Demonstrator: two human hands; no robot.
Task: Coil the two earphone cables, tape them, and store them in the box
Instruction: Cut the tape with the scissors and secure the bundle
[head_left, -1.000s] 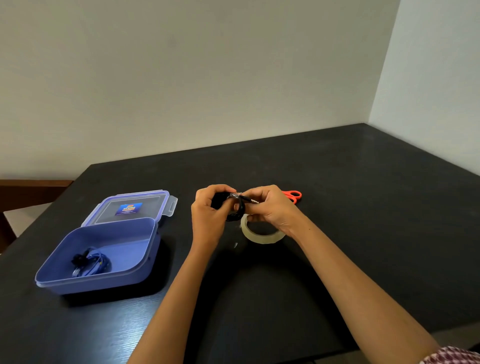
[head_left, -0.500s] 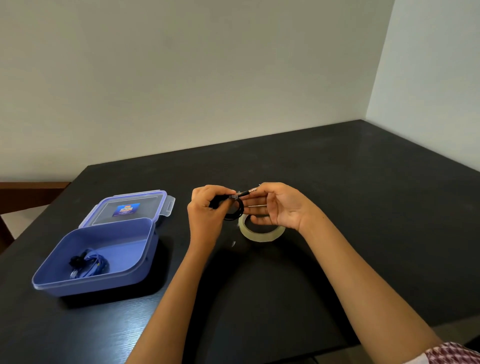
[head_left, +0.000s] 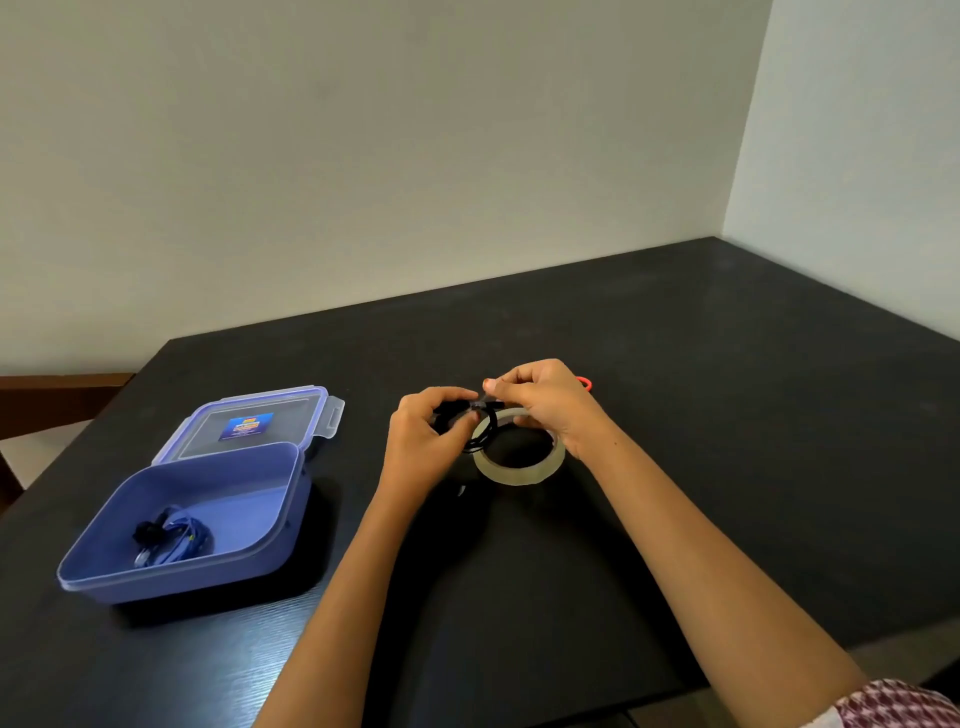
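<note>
A black coiled earphone cable (head_left: 482, 423) hangs between both hands just above the table's middle. My left hand (head_left: 426, 441) grips the coil from the left. My right hand (head_left: 545, 400) pinches it at the top, where a small strip of tape wraps the coil. Directly below lies a roll of clear tape (head_left: 519, 457) flat on the table. At the left stands the open blue box (head_left: 249, 540), and a blue coiled earphone cable (head_left: 174, 538) lies inside it.
The box's hinged lid (head_left: 249, 423) lies open behind the box. A red scissors handle (head_left: 585, 382) peeks out behind my right hand. The black table (head_left: 727, 415) meets walls at the back and right; a brown wooden piece (head_left: 52, 400) stands at far left.
My right hand, open beside the coil half a second ago, has closed onto the taped spot again. The coil stays in my left hand.
</note>
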